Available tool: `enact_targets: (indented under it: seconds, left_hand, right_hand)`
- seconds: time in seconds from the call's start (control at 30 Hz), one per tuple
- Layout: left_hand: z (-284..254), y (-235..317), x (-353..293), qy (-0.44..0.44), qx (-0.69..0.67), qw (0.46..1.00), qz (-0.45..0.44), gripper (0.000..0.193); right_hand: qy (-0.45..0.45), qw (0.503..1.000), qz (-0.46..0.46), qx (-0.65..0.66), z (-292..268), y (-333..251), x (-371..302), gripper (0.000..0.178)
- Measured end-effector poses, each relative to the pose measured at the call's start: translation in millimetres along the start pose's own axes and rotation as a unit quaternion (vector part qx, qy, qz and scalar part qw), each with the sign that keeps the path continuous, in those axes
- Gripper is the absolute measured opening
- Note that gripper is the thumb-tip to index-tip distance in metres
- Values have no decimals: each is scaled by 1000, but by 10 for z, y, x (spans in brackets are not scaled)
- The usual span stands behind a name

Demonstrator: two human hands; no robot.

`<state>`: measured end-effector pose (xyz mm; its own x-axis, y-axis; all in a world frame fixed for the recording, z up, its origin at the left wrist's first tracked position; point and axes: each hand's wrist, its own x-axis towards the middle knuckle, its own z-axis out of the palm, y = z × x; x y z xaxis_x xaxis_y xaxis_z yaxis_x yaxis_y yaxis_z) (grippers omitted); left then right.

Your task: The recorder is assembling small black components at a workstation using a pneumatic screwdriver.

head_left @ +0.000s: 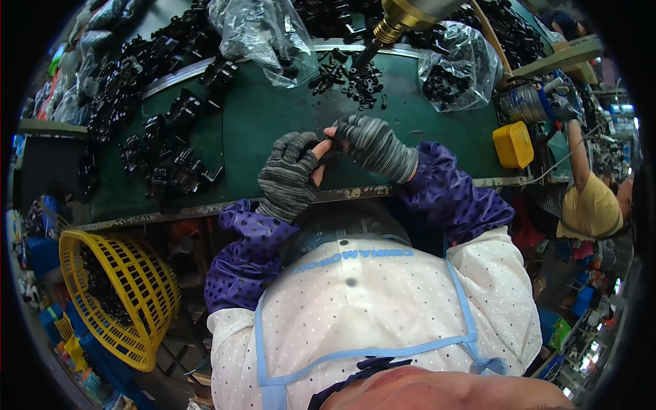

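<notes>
One small dark part (pixel 333 145), mostly hidden, pinched between the fingertips of the left hand (pixel 290 172) and right hand (pixel 374 147), just above the green worktable (pixel 263 109), near the middle of its front edge. Grey striped gloves on both, some fingertips bare; left thumb pointing toward the part, other left fingers curled close together; right fingers bent and bunched. Cannot tell the part's shape, nor exactly which right-hand fingers press on it.

Farther back on the worktable, beyond the hands, a scattered pile of small black parts (pixel 365 85). Above it, a brass-collared tool (pixel 389 29), its dark tip blocking some of the view. At the worktable's back left, a crumpled clear plastic bag (pixel 263 41); at its back right, another clear bag (pixel 478 65) with black parts inside. On the worktable's left, loose black assemblies (pixel 184 113). At its right end, a yellow container (pixel 513 145); past that, another person's arm (pixel 579 157). Below its left front edge, a tilted yellow basket (pixel 140 361) with dark contents.
</notes>
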<state>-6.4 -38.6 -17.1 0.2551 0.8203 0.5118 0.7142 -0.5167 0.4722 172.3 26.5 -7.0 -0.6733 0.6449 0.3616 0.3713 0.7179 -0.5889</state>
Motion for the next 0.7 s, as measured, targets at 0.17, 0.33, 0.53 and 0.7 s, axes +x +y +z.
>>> enact_targets:
  seconds: [0.17, 0.33, 0.53, 0.7]
  left_hand:
    - [4, 13, 18, -6, -5, 1000, 0, 43]
    - [-23, 13, -19, -16, -10, 1000, -14, 46]
    - [82, 38, -18, -21, -21, 996, -78, 67]
    - [146, 9, -5, -43, 109, 990, -81, 64]
  right_hand:
    - [-14, 1000, 18, -11, 40, 51, -118, 31]
    - [-14, 994, 90, -65, -497, 465, -268, 39]
    - [-166, 785, 319, -504, -929, 1238, -303, 36]
    - [-150, 794, 281, -518, -963, 1193, -166, 35]
